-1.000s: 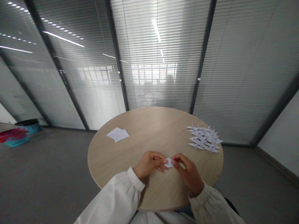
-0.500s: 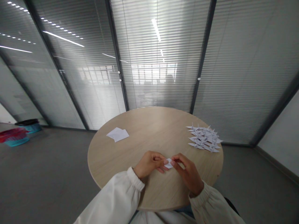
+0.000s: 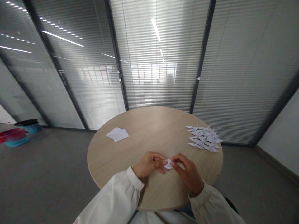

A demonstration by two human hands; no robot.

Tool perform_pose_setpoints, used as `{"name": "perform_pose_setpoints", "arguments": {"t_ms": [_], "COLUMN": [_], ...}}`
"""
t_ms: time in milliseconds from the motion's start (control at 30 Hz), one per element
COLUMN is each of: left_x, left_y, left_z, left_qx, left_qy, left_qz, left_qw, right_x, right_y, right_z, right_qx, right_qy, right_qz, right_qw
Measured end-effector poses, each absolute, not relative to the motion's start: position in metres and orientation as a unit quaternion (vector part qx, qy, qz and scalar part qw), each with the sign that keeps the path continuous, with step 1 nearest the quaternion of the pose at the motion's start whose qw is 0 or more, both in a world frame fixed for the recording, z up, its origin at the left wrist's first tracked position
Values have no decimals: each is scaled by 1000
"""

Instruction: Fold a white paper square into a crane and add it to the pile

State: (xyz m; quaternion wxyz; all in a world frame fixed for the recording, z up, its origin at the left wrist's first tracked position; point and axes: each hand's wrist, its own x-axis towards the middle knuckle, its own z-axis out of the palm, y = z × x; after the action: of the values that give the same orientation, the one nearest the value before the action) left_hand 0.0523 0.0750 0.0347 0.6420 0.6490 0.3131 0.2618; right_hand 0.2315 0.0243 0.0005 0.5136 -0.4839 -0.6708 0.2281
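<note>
A small folded piece of white paper [image 3: 168,165] is held just above the near part of the round table, between both hands. My left hand [image 3: 150,163] pinches its left side, thumb on top and fingers beneath. On the right side, my right hand [image 3: 187,171] grips the paper between thumb and index finger. The fingers cover much of the paper, so its exact fold is hard to make out. Several folded paper cranes [image 3: 204,139] stand in close rows at the table's right side. A few flat white paper sheets [image 3: 118,134] lie overlapping at the left.
The round wooden table [image 3: 154,124] stands against a glass partition with blinds [image 3: 156,87]. On the floor at far left are a bin with a red liner [image 3: 14,135] and a bin with a black liner [image 3: 29,124].
Almost nothing differs. Both hands keep their pinch on the folded paper, and the view has shifted very slightly.
</note>
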Motion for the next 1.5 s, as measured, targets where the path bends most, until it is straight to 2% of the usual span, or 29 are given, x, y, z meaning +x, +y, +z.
{"name": "perform_pose_setpoints", "arguments": {"t_ms": [367, 833, 1133, 1500], "left_x": [53, 54, 57, 54], "left_y": [77, 74, 70, 70], "left_z": [31, 34, 35, 37], "left_qx": [647, 649, 706, 748], "left_qy": [326, 319, 339, 337], "left_qz": [262, 253, 263, 274], "left_qw": [637, 643, 563, 502], "right_x": [233, 230, 228, 231], "right_y": [26, 23, 22, 21], "right_z": [1, 3, 2, 1], "right_qx": [-476, -512, -518, -479], "right_qy": [-660, -669, -672, -683], "right_qz": [273, 212, 188, 228], "right_qw": [514, 495, 495, 502]}}
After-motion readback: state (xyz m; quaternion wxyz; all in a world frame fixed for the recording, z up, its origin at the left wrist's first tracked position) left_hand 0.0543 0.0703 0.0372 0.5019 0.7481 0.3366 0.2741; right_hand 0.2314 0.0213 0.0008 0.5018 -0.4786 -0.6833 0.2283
